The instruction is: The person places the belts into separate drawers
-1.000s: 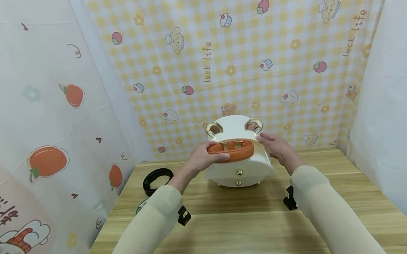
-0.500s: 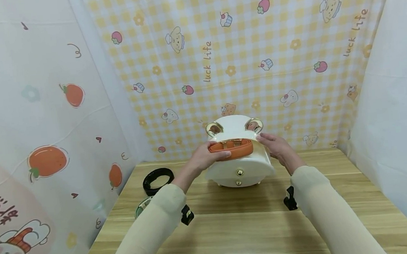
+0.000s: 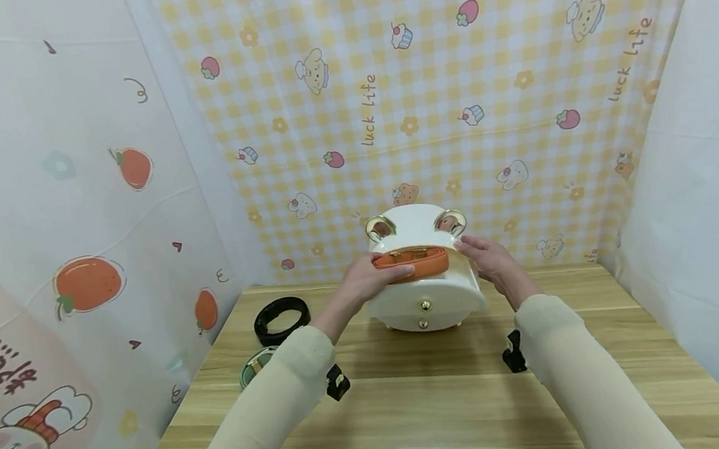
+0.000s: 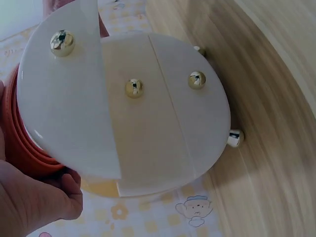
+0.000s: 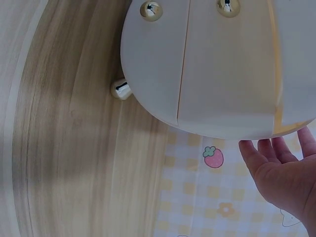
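Note:
My left hand (image 3: 373, 273) grips a coiled orange belt (image 3: 432, 266), its thumb along the front of the coil. The belt is over the pulled-out top drawer (image 4: 64, 103) of a white rounded storage box (image 3: 414, 227) with gold knobs, gold feet and two gold-rimmed round ears. In the left wrist view, the belt's reddish coil shows behind the drawer front. My right hand (image 3: 491, 261) touches the box's right side; in the right wrist view its straight fingers (image 5: 252, 153) meet the edge with their tips.
A black coiled belt (image 3: 282, 320) lies on the wooden table (image 3: 415, 419) to the left. Nearer, a green coiled belt (image 3: 253, 366) is partly hidden by the left sleeve (image 3: 278, 395). A patterned cloth (image 3: 413, 106) hangs behind the box.
My left hand has shifted slightly to the right with the orange belt, and more of the green belt shows past the sleeve. The right hand stays against the box.

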Action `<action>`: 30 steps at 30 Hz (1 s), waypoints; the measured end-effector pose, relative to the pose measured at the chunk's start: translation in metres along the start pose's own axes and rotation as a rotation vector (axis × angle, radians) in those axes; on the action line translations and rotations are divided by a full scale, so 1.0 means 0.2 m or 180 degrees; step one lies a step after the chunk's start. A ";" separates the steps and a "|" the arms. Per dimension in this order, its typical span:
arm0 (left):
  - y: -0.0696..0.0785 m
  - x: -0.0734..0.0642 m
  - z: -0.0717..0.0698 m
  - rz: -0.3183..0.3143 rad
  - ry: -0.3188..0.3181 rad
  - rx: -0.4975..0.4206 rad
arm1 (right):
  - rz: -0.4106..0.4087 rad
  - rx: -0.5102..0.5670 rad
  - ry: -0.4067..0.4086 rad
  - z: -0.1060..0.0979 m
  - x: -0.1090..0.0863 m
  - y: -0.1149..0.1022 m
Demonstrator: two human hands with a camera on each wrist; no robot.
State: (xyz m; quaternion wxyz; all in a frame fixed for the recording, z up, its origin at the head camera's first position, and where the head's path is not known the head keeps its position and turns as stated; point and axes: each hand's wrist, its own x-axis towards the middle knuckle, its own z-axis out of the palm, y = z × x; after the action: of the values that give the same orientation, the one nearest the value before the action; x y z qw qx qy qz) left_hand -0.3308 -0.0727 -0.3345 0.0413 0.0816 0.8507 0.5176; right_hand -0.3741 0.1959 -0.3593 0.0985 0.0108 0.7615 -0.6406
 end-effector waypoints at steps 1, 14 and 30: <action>0.00 0.00 0.01 -0.0045 0.0037 0.0022 | 0.0002 0.0001 -0.0005 0.00 0.00 0.00; -0.01 0.00 0.07 0.0048 0.0381 0.0477 | -0.0013 0.0034 0.0015 0.00 0.00 0.00; 0.01 -0.01 0.10 0.0103 0.0108 0.0491 | -0.0030 0.0048 0.0047 0.01 -0.01 0.00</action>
State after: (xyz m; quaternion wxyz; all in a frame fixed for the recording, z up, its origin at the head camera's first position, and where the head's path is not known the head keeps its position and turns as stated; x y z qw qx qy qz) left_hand -0.3249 -0.0551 -0.3410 0.0122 0.0895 0.8872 0.4525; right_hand -0.3720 0.1952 -0.3597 0.0898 0.0127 0.7573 -0.6467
